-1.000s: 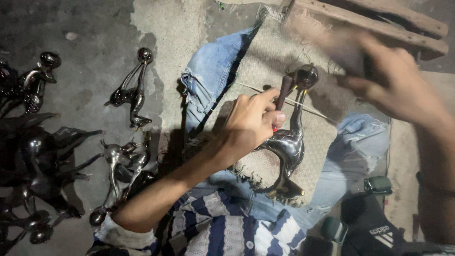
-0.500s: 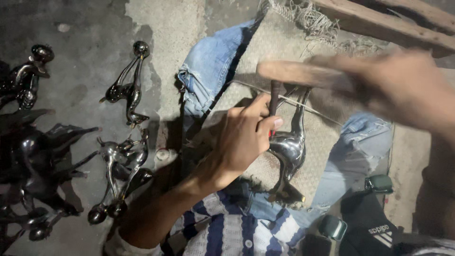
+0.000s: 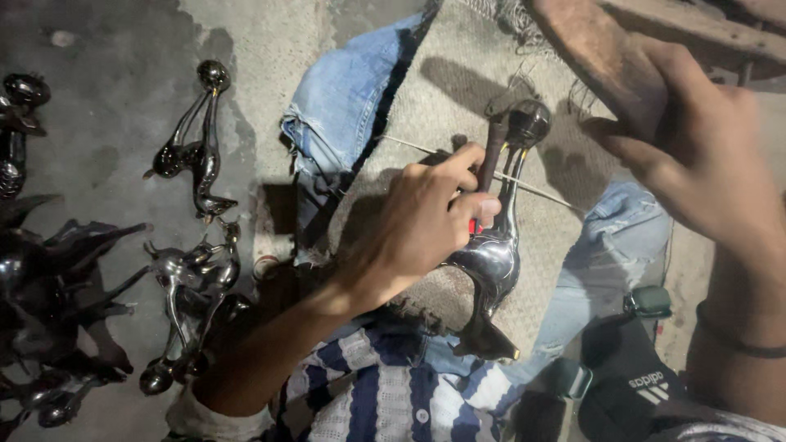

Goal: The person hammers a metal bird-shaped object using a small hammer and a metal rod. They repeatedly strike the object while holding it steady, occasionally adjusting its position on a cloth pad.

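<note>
A shiny dark metal bird figurine (image 3: 495, 262) lies on a piece of sackcloth (image 3: 458, 98) over my lap. My left hand (image 3: 426, 221) grips a short punch tool (image 3: 491, 160) and presses its tip near the figurine's neck. My right hand (image 3: 696, 155) is raised at the upper right and holds a wooden mallet (image 3: 585, 49) above the tool. A thin metal rod (image 3: 532, 187) lies across the cloth under the figurine.
Several more polished bird figurines lie on the concrete floor at the left, a pair (image 3: 196, 147) farther up and a pile (image 3: 74, 278) lower down. Wooden planks (image 3: 696, 33) run along the top right. A dark sandal (image 3: 639, 385) is at the bottom right.
The mallet came down onto the punch tool half a second ago and has since risen again to the upper right. My left hand kept the tool on the figurine.
</note>
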